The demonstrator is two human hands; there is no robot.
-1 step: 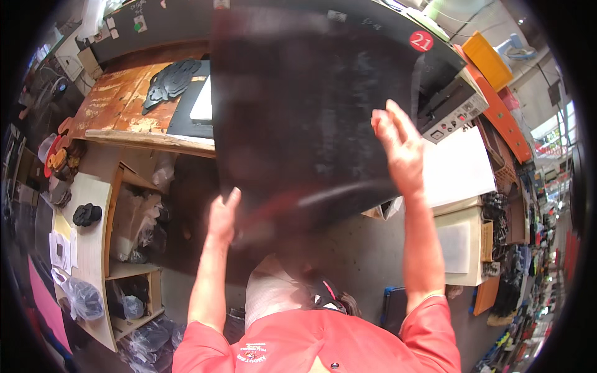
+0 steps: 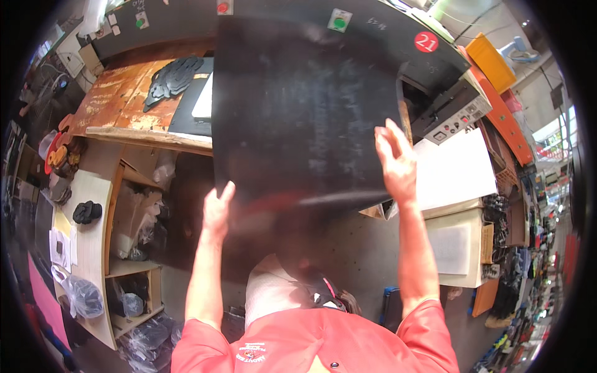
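Observation:
A large, glossy black sheet [image 2: 298,137] with faint pale smears hangs in front of me, its lower edge bowed and reflecting red. At its lower left edge, my left hand [image 2: 217,210] is closed on the sheet, thumb pointing up. My right hand [image 2: 398,168] is closed at the right edge, with its fingertips up; their exact grip is partly hidden. Behind the sheet, the black machine front [image 2: 385,37] carries a green button [image 2: 339,23] and a red button [image 2: 223,7].
Left of the sheet, a worn wooden table [image 2: 118,99] bears black cut pieces [image 2: 173,81]. A control box [image 2: 457,115] and white sheets [image 2: 457,171] stand to the right. A shelf unit [image 2: 93,248] with plastic bags is at lower left.
The black sheet has come down slightly, uncovering the green and red buttons. My right hand is lower, and my left hand has shifted a little left and up.

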